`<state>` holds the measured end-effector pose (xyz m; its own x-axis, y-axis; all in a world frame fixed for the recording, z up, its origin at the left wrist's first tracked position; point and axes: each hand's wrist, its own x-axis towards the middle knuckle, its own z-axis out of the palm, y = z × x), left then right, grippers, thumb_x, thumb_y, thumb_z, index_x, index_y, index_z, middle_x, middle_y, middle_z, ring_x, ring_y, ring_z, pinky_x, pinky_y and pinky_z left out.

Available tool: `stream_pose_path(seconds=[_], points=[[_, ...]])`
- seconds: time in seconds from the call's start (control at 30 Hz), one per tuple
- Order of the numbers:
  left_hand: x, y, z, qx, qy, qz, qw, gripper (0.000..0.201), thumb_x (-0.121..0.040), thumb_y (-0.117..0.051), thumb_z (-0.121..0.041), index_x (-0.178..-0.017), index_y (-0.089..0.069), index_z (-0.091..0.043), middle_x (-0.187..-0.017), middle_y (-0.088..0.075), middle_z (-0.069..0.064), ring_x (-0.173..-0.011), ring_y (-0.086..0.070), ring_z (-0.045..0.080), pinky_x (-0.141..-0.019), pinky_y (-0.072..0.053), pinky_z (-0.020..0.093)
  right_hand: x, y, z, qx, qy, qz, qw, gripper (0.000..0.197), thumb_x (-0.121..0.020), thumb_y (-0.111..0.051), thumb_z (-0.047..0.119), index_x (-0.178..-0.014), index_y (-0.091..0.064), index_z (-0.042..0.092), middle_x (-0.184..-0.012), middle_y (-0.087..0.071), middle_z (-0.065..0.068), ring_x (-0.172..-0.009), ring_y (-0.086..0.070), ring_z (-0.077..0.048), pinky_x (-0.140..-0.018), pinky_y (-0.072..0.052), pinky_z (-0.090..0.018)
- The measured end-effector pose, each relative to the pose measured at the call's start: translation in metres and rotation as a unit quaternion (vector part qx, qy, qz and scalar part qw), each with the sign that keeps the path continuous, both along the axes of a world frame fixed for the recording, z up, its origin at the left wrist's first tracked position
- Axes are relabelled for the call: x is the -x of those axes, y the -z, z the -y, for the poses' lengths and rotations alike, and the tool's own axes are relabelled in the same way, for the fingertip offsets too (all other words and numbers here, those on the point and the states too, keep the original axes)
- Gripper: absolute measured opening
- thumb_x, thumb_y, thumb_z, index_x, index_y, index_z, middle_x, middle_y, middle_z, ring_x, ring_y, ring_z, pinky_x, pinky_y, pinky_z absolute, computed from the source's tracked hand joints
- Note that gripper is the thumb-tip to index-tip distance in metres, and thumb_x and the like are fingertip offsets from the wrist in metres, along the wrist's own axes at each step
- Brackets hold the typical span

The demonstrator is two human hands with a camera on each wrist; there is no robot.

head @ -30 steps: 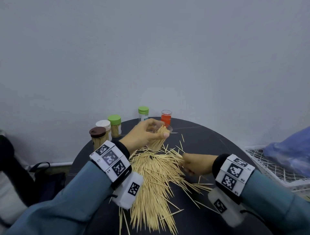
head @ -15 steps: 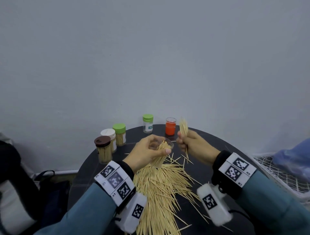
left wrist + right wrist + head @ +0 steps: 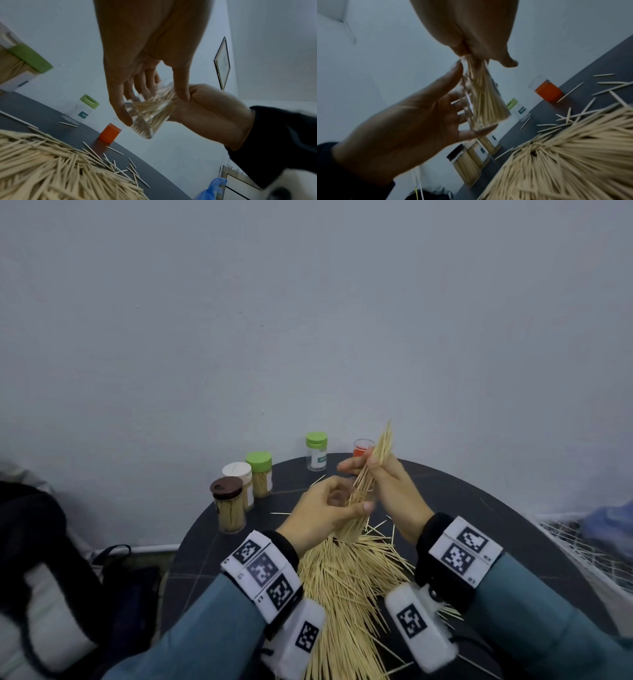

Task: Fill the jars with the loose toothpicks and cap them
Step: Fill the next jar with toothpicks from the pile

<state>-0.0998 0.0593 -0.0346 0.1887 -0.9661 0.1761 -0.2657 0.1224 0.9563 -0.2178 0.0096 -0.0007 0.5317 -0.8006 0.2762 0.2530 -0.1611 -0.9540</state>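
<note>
My left hand grips a clear open jar, tilted and partly filled with toothpicks, above the round dark table. In the left wrist view the jar lies between my thumb and fingers. My right hand pinches a bundle of toothpicks whose lower ends sit in the jar's mouth. The right wrist view shows the bundle fanning out inside the jar. A large pile of loose toothpicks covers the table under both wrists.
Three capped jars full of toothpicks stand at the back left: brown lid, white lid, green lid. Behind them are a green-lidded clear jar and an orange cap. A wire basket lies right, a dark bag left.
My right hand picked a bundle of toothpicks off the pile, lifted it and brought it to the mouth of the jar. My left hand kept holding the jar and raised it slightly.
</note>
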Motion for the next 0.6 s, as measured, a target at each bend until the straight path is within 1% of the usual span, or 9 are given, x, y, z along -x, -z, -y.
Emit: stream_pose_path(seconds=[0.07, 0.1, 0.17, 0.2, 0.3, 0.4, 0.47, 0.53, 0.6], points=[[-0.0006, -0.0012, 0.0002, 0.012, 0.003, -0.006, 1.000, 0.034, -0.074, -0.075, -0.031, -0.103, -0.062, -0.020, -0.101, -0.066, -0.001, -0.102, -0.061, 0.019, -0.088, -0.049, 0.034, 0.0021, 0.0057, -0.0034, 0.002, -0.011, -0.019, 1.000, 0.026, -0.102, -0.025, 0.013, -0.118, -0.042, -0.001, -0.099, -0.065, -0.003, -0.075, -0.067, 0.000, -0.061, -0.051, -0.011], [-0.0012, -0.0015, 0.0004, 0.015, 0.005, -0.005, 1.000, 0.034, -0.075, -0.075, -0.029, -0.104, -0.061, -0.020, -0.101, -0.066, -0.002, -0.101, -0.062, 0.017, -0.088, -0.050, 0.032, 0.0031, 0.0079, -0.0045, 0.006, -0.010, -0.032, 0.999, 0.030, -0.102, -0.027, 0.014, -0.120, -0.044, -0.002, -0.104, -0.065, -0.002, -0.081, -0.065, 0.002, -0.064, -0.049, -0.008], [-0.0023, -0.0021, 0.0005, 0.021, 0.005, 0.005, 1.000, 0.032, -0.077, -0.075, -0.024, -0.106, -0.061, -0.018, -0.099, -0.066, -0.004, -0.099, -0.062, 0.015, -0.087, -0.050, 0.029, 0.0043, 0.0101, -0.0056, 0.012, 0.002, -0.053, 0.998, 0.033, -0.101, -0.030, 0.016, -0.121, -0.052, 0.001, -0.108, -0.062, 0.003, -0.083, -0.062, 0.009, -0.066, -0.046, -0.003], [-0.0027, -0.0021, 0.0008, 0.023, 0.004, 0.008, 1.000, 0.032, -0.078, -0.075, -0.024, -0.106, -0.061, -0.017, -0.100, -0.066, -0.003, -0.099, -0.062, 0.016, -0.087, -0.050, 0.029, 0.0050, 0.0105, -0.0058, 0.016, 0.006, -0.061, 0.998, 0.032, -0.101, -0.031, 0.016, -0.117, -0.055, 0.004, -0.110, -0.061, 0.002, -0.083, -0.061, 0.010, -0.067, -0.046, -0.003], [-0.0029, -0.0021, 0.0008, 0.027, 0.000, 0.017, 0.999, 0.033, -0.077, -0.075, -0.025, -0.106, -0.061, -0.016, -0.107, -0.067, 0.000, -0.102, -0.062, 0.017, -0.087, -0.050, 0.029, 0.0064, 0.0110, -0.0061, 0.023, 0.008, -0.067, 0.997, 0.026, -0.101, -0.032, 0.017, -0.101, -0.058, 0.016, -0.113, -0.061, -0.003, -0.090, -0.060, 0.003, -0.072, -0.047, -0.006], [-0.0019, -0.0038, -0.0009, 0.031, 0.006, 0.015, 0.999, 0.040, -0.078, -0.074, -0.026, -0.114, -0.060, -0.015, -0.111, -0.066, 0.000, -0.104, -0.061, 0.016, -0.091, -0.049, 0.030, 0.0084, 0.0101, -0.0059, 0.021, 0.018, -0.067, 0.997, 0.026, -0.101, -0.033, 0.017, -0.095, -0.058, 0.016, -0.114, -0.063, -0.004, -0.085, -0.062, 0.005, -0.069, -0.047, -0.005], [-0.0008, -0.0050, -0.0023, 0.029, 0.010, 0.012, 0.999, 0.043, -0.078, -0.074, -0.026, -0.117, -0.059, -0.014, -0.111, -0.066, 0.000, -0.104, -0.061, 0.015, -0.092, -0.048, 0.030, 0.0087, 0.0084, -0.0054, 0.016, 0.030, -0.065, 0.997, 0.027, -0.101, -0.032, 0.018, -0.096, -0.058, 0.012, -0.115, -0.064, -0.004, -0.082, -0.063, 0.009, -0.067, -0.046, -0.004], [0.0001, -0.0056, -0.0031, 0.028, 0.015, 0.004, 0.999, 0.043, -0.078, -0.074, -0.025, -0.117, -0.059, -0.013, -0.109, -0.066, 0.001, -0.104, -0.061, 0.017, -0.091, -0.048, 0.029, 0.0079, 0.0063, -0.0051, 0.011, 0.039, -0.063, 0.997, 0.032, -0.101, -0.030, 0.018, -0.106, -0.057, 0.001, -0.113, -0.065, 0.000, -0.078, -0.062, 0.012, -0.066, -0.045, -0.003], [-0.0001, -0.0059, -0.0035, 0.028, 0.014, 0.001, 0.999, 0.044, -0.078, -0.074, -0.025, -0.117, -0.059, -0.013, -0.110, -0.066, 0.002, -0.104, -0.061, 0.016, -0.089, -0.048, 0.027, 0.0071, 0.0074, -0.0039, 0.011, 0.043, -0.062, 0.997, 0.038, -0.102, -0.029, 0.017, -0.117, -0.051, -0.010, -0.105, -0.064, 0.005, -0.075, -0.062, 0.013, -0.063, -0.044, -0.001]])
